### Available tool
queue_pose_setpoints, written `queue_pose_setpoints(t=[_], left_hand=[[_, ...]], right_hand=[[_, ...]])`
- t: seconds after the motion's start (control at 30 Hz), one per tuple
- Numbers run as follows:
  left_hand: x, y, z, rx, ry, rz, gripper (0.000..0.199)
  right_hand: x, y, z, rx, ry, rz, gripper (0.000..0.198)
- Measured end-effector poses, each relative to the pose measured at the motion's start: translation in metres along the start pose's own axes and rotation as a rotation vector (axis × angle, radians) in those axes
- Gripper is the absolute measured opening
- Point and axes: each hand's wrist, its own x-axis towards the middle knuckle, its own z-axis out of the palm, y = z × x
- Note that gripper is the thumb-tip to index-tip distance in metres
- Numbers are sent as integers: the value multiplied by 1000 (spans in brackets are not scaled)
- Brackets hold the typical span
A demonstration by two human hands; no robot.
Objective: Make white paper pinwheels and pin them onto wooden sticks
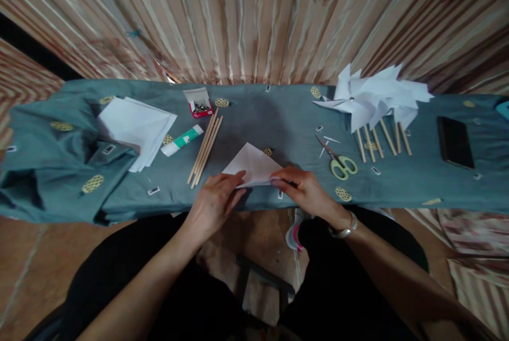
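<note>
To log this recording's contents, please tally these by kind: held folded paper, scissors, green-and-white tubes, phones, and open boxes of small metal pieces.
Folded paper, held: 1
Scissors: 1 pair
Green-and-white tube: 1
Phone: 1
Open box of small metal pieces: 1
Total: 5

The near paper (254, 162) is white, the tablecloth (246, 118) grey-green with yellow pineapples (93, 184), the far curtain (262, 23) striped, the scissors (335, 158) green-handled.

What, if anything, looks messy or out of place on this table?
Two small things: the tablecloth is bunched into folds at the left end, while the rest lies fairly flat, and thin white slivers, perhaps paper scraps, lie loose beside the scissors. I see nothing obviously spilled.
</note>
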Motion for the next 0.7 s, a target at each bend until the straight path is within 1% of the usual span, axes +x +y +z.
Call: queue_pose_setpoints(t=[0.1,0.17,0.23,0.33,0.4,0.43,0.47,0.57,0.7], left_hand=[[2,-5,2,-9,60,-114,46],[4,-8,2,16,77,-130,50],[7,-8,1,65,108,-92,52],[10,2,0,195,160,60,47],[9,12,4,256,128,183,44],[8,17,7,270,69,228,45],[6,22,10,285,16,243,45],[1,27,22,318,-88,205,47],[-1,20,29,345,-155,143,60]], right_hand=[[8,2,6,75,82,184,20],[14,3,8,115,124,240,29],[19,3,10,122,146,262,34],[26,3,12,124,162,294,32],[29,3,14,123,176,309,29],[30,3,14,116,186,312,28],[31,3,15,104,196,314,28],[33,3,15,56,220,328,28],[35,2,14,1,223,344,30]])
